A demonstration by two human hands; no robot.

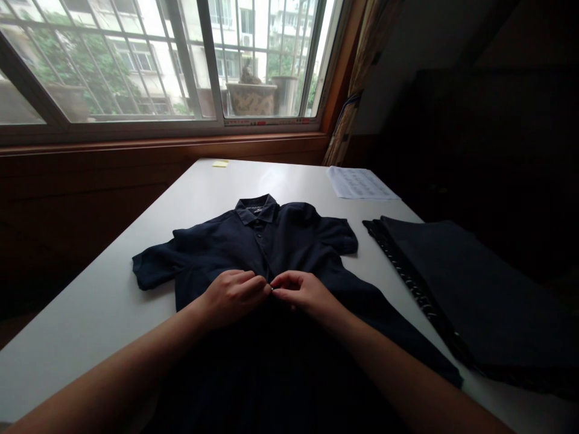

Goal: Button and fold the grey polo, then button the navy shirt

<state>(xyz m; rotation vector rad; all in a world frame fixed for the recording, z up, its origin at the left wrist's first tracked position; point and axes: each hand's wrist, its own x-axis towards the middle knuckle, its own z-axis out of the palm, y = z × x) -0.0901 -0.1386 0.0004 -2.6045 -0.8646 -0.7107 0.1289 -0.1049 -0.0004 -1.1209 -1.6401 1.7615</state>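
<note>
A dark navy short-sleeved shirt (294,235) lies front up on the white table (108,301), its collar (257,210) pointing toward the window. My left hand (236,296) is closed on the shirt's front opening, about halfway down. From the other side my right hand (304,293) pinches the same spot, thumb and forefinger meeting the left fingertips. A tiny bright speck shows between the fingertips, too small to tell whether it is a button. The shirt's lower part runs into deep shadow toward me.
A stack of folded dark cloth (470,283) lies along the table's right side. Printed sheets of paper (362,182) rest at the far right corner, and a yellow sticky note (220,163) at the far edge. Beyond stands a barred window (217,66) with a tied curtain (346,120).
</note>
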